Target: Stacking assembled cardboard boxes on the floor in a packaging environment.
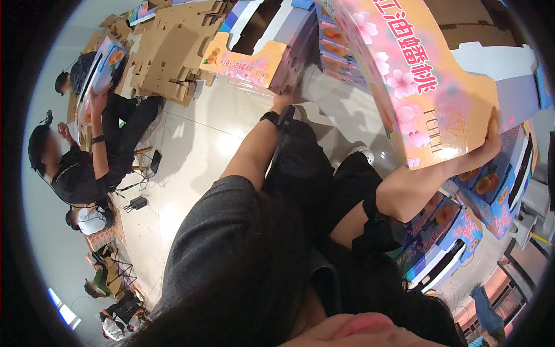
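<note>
My right hand (490,141) grips the near side edge of a large pink and orange cardboard fruit box (425,87) with blossom prints, raised at the upper right. This box is tilted, with its cut-out end and white inner flap facing right. At the top middle, my left hand (282,100) is closed at the lower corner of a second cardboard fruit box (245,63), which has an orange end panel and an open top slot. Most of the left fingers are hidden by that box.
Flattened brown cardboard (170,49) lies at the upper left. Stacked fruit boxes (341,52) stand between my hands. More blue and purple boxes (436,237) are at my right. A seated person (75,156) handles another box at the left, near a black adapter (136,203) on the floor.
</note>
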The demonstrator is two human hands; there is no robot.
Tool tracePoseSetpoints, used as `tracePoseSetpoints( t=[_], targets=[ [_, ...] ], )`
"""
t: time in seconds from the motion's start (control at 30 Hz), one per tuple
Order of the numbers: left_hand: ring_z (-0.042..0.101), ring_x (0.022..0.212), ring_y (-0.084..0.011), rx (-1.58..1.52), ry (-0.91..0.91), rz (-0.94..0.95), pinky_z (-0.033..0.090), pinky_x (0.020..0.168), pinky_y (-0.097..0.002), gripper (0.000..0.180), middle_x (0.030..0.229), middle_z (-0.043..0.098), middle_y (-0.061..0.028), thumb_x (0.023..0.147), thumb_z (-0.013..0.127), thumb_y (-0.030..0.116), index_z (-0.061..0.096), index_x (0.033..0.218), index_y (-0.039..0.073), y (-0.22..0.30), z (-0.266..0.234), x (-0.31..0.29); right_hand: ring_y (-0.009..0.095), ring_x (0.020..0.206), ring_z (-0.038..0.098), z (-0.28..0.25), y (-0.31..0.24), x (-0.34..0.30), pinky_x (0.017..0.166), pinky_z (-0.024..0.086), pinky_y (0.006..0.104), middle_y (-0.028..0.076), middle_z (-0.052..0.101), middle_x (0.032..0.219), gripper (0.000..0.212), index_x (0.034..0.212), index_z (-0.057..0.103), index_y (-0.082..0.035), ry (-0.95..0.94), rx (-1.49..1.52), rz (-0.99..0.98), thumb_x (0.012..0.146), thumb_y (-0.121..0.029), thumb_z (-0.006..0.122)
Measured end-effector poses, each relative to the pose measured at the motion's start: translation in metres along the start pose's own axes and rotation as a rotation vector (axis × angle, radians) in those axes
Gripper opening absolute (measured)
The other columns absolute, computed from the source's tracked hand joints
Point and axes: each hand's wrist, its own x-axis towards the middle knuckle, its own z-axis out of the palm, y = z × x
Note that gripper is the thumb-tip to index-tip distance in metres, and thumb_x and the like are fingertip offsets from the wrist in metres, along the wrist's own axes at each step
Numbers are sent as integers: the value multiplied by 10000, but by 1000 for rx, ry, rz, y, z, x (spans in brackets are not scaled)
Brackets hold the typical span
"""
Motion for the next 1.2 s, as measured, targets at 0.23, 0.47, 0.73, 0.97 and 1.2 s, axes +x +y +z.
tracePoseSetpoints(
  t=[0.23,0.47,0.73,0.97,1.2],
  targets=[
    [570,914,-261,-447,28,-419,484,728,-353,296,1023,555,-97,847,533,247,516,1086,73,81,-51,-92,177,931,538,2,-4,-1,843,432,336,141,531,1071,265,1062,473,-40,-94,87,27,927,-245,373],
    [581,808,-248,-897,563,-503,434,652,-379,236,972,578,-95,851,490,241,500,1019,76,13,-115,-64,184,972,535,1,3,-2,857,436,348,154,528,1097,323,1116,464,-37,-31,-60,-30,921,-278,375],
    [571,850,-264,-1100,1053,-206,461,677,-381,697,992,580,-166,835,485,544,484,1122,-91,101,-219,-103,263,1018,539,-3,7,-3,856,469,367,161,501,1131,379,1161,440,-17,-68,47,123,910,-300,410],
    [579,896,-193,-460,944,230,445,797,-338,598,1025,605,-145,836,549,507,550,1092,-34,77,-286,-74,295,984,557,11,26,-10,808,509,370,196,480,1178,405,1154,440,-1,-216,-308,-527,866,-280,499],
    [561,890,-155,-518,734,419,448,772,-276,373,978,619,-78,876,571,300,572,1043,-34,56,-277,-81,256,924,585,84,46,-47,805,479,375,175,582,1015,496,1110,520,43,-234,149,577,788,-333,509]
  ],
)
